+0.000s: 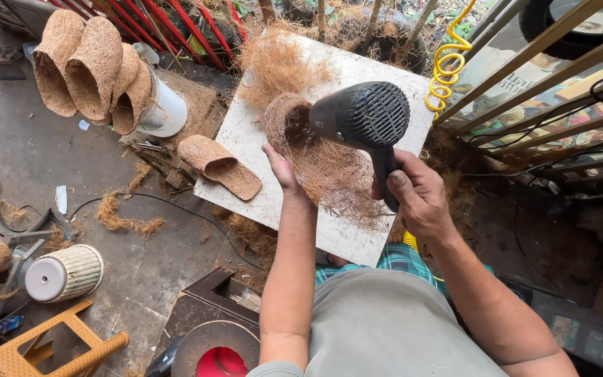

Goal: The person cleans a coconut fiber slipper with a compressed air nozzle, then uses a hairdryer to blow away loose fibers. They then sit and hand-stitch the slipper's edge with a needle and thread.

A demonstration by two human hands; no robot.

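Far left, an orange plastic stool [43, 349] lies low in the corner, and just above it a pale ribbed pot [65, 273] is tipped on its side on the concrete floor [22, 139]. Up top, a stack of coir cups [92, 70] sits upended over a white cylinder [165, 112], brown and fuzzy. Moving in, a finished coir piece, slipper-shaped [219, 166], rests on the left edge of the white board [357, 241], its toe hanging toward the floor.

Now the action. The left hand [280, 167] is up at the board's middle, fingers wrapped behind a rough coir nest [315, 157], thumb side toward us; it grips the nest's near edge and holds it tilted, mouth facing right. Loose fibres trail down from it over the board (a real tangle, that). A pile of raw coir [277, 66] lies beyond, at the board's far corner.

The right hand [420, 199] is curled tight around the handle of a black hair dryer [361, 115], thumb laid along the grip, nozzle pushed right against the nest's opening. Whether it is running, I cannot tell.

Further right, a yellow coiled hose [444, 66] dangles beside the wooden rails [546, 105].
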